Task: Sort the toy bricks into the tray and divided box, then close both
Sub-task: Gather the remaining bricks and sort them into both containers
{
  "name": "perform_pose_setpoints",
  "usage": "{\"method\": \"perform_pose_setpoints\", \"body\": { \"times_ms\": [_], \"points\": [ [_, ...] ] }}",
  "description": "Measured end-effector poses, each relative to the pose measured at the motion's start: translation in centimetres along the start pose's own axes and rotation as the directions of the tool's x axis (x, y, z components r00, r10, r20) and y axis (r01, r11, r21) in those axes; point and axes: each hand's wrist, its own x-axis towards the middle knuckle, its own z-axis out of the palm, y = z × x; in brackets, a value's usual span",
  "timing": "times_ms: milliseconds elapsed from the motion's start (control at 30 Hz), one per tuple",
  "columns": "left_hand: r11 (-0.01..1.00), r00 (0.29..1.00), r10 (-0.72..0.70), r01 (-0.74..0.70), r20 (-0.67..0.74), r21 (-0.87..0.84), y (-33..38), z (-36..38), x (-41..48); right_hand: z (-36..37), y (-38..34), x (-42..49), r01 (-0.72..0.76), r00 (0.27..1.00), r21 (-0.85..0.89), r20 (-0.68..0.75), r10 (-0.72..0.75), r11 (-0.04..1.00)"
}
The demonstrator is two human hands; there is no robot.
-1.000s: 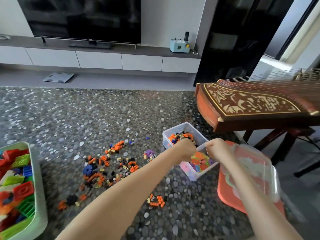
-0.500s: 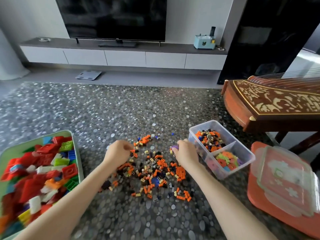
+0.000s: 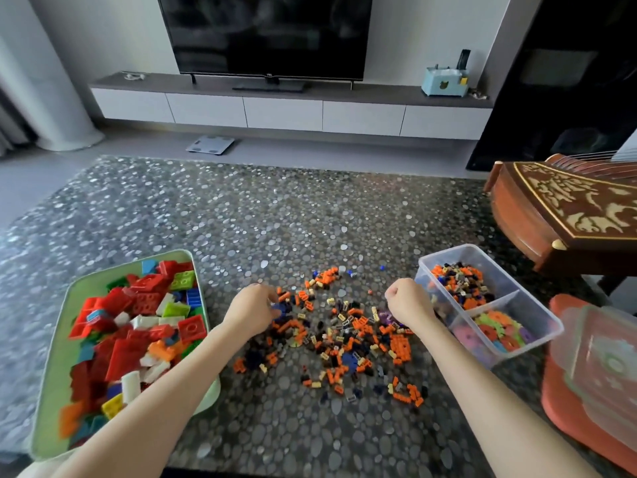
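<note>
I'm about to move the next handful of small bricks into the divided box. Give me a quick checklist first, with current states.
1. Divided box uncovered: ok; its clear lid lies to its right.
2. Room in the far compartment, where small bricks already sit: ok, below the rim.
3. Pile of small bricks between both hands: ok.
4. Right hand holding bricks: cannot tell; fingers curled, knuckles up.
5. Left hand holding bricks: cannot tell; fingers curled at the pile's left edge.
6. Strays gathered: not ok; blue bricks lie apart beyond the pile.
</note>
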Motion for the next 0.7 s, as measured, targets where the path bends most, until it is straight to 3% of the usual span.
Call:
{"method": "perform_pose_setpoints", "body": {
  "times_ms": [300, 467, 533, 633, 700],
  "points": [
    [1.000, 0.999, 0.007, -0.008, -0.039, -0.017, 0.7, 0.5, 0.2, -0.1, 0.2, -1.6, 0.097, 0.988, -0.018, 0.120, -0.094, 0.995],
    [0.961, 0.998, -0.039, 0.026, -0.041, -0.276, 1.6, -0.6, -0.6, -0.3, -0.1, -2.5, 0.172, 0.974, -0.138, 0.173, -0.147, 0.975],
    [0.896, 0.997, -0.080, 0.080, 0.019, -0.436, 2.2, -1.1, -1.1, 0.0, 0.3, -2.9, 0.171, 0.974, -0.082, 0.162, -0.156, 0.982],
    [0.677, 0.973, -0.130, 0.226, 0.189, -0.701, 2.9, -1.9, -2.2, 0.6, 0.7, -3.6, 0.220, 0.971, -0.009, 0.093, -0.219, 0.975],
    [0.548, 0.954, -0.124, 0.296, 0.275, -0.782, 3.0, -2.2, -2.7, 1.0, 1.0, -3.9, 0.258, 0.966, 0.045, 0.013, -0.259, 0.965]
  ]
}}
